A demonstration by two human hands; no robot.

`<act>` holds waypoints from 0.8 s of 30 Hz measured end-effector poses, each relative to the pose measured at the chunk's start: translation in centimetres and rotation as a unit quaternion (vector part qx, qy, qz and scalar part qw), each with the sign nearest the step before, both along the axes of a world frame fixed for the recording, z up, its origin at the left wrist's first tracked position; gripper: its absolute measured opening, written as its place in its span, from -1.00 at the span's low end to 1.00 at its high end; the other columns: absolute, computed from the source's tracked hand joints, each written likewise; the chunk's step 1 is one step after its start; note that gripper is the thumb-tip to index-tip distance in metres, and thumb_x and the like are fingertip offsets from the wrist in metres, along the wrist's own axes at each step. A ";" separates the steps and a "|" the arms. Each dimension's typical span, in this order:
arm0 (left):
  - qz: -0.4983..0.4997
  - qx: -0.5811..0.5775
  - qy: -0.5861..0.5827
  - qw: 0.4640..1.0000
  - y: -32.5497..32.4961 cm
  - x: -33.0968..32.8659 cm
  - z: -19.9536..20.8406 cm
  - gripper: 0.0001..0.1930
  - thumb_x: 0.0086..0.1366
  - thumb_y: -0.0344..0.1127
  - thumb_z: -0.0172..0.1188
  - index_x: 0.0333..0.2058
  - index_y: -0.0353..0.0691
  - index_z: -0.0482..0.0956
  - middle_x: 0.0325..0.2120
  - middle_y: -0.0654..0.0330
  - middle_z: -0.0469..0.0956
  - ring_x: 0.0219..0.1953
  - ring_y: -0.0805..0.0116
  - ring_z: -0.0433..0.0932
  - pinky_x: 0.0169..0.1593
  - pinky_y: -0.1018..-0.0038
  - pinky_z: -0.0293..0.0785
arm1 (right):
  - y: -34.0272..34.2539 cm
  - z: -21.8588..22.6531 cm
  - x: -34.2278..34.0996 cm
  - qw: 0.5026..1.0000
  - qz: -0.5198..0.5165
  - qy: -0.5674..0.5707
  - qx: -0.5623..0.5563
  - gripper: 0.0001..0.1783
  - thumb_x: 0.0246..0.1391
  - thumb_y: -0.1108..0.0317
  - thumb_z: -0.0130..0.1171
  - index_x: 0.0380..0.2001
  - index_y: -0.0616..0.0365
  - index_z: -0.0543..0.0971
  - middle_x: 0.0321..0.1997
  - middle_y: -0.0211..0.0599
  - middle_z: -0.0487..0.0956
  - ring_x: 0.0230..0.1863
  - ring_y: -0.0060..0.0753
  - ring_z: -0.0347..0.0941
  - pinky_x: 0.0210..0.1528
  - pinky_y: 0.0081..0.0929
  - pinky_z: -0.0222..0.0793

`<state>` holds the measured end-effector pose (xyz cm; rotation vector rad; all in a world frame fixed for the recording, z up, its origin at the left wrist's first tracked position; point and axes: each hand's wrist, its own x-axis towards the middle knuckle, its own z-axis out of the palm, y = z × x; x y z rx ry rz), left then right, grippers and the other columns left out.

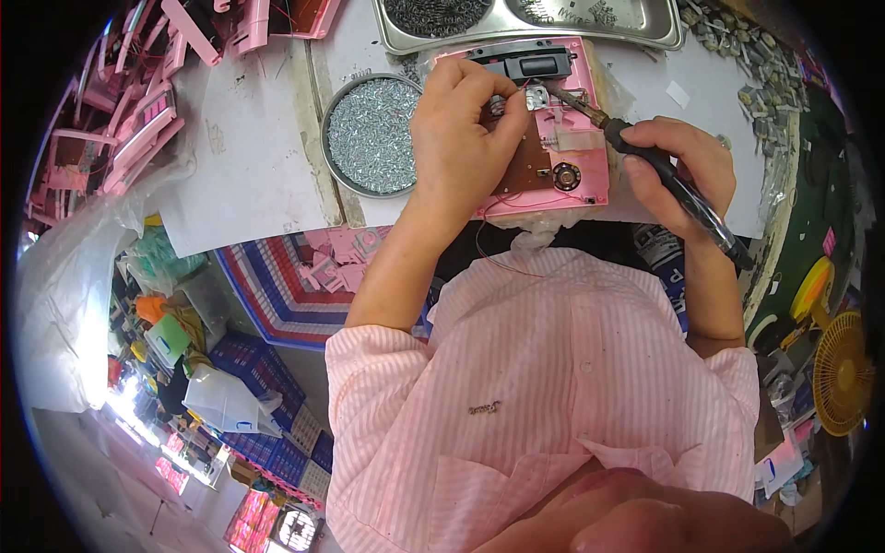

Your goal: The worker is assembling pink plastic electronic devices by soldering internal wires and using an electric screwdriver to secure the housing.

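Across the top of our view, from ten o'clock round to two, runs the white-topped counter [244, 138]. At ten o'clock we have a heap of pink casings [152, 138], and just past twelve a shiny metal tray [636, 29] with small coiled springs [590, 14] in it.

Here's the centre of the action, at one o'clock: an opened pink housing [590, 164] lying on the counter. Over its left edge, at twelve, comes the left hand [466, 124], fingers [487, 85] narrow, pinched on a thin red wire [528, 84]. At eleven, beside that wrist, we spot a round dish [325, 152] full of silvery metal bits [373, 134].

Across at two, the right hand [691, 166] has its fingers wrapped round a black-handled soldering iron [678, 180]. The tip angles in toward the pinch, very near; we can't tell whether it touches.

Inside the housing, we see a brown board [524, 170] toward its six o'clock, a black compartment [539, 66] at its twelve, and a small round speaker [566, 176] at its five.
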<state>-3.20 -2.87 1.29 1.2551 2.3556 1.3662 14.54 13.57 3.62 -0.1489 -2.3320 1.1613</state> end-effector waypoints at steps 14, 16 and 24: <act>0.002 0.011 0.020 1.000 0.1 0.0 -0.7 -0.90 0.07 -0.46 0.35 -0.45 -0.24 0.59 -0.45 0.15 0.45 -0.44 0.24 0.49 -0.39 0.38 0.45 | 0.3 -0.1 -0.8 0.999 0.032 0.015 0.038 -0.69 -0.11 0.48 0.37 -0.20 0.19 0.63 -0.42 -0.26 0.64 -0.51 -0.31 0.53 -0.44 -0.47 0.41; 0.003 0.009 0.026 1.000 0.1 0.0 -0.8 -0.90 0.07 -0.46 0.35 -0.45 -0.23 0.58 -0.44 0.15 0.45 -0.43 0.22 0.50 -0.38 0.37 0.46 | 0.7 0.0 -0.8 0.997 0.056 0.007 0.055 -0.65 -0.15 0.51 0.38 -0.19 0.16 0.63 -0.47 -0.29 0.60 -0.54 -0.31 0.48 -0.48 -0.45 0.38; 0.016 0.038 0.062 0.997 0.4 0.2 -1.1 -0.93 0.08 -0.50 0.33 -0.46 -0.27 0.60 -0.49 0.19 0.44 -0.53 0.38 0.44 -0.44 0.48 0.39 | 1.6 -0.6 -0.9 0.991 0.099 0.047 0.078 -0.61 -0.20 0.53 0.42 -0.19 0.14 0.65 -0.53 -0.29 0.55 -0.57 -0.28 0.42 -0.53 -0.43 0.31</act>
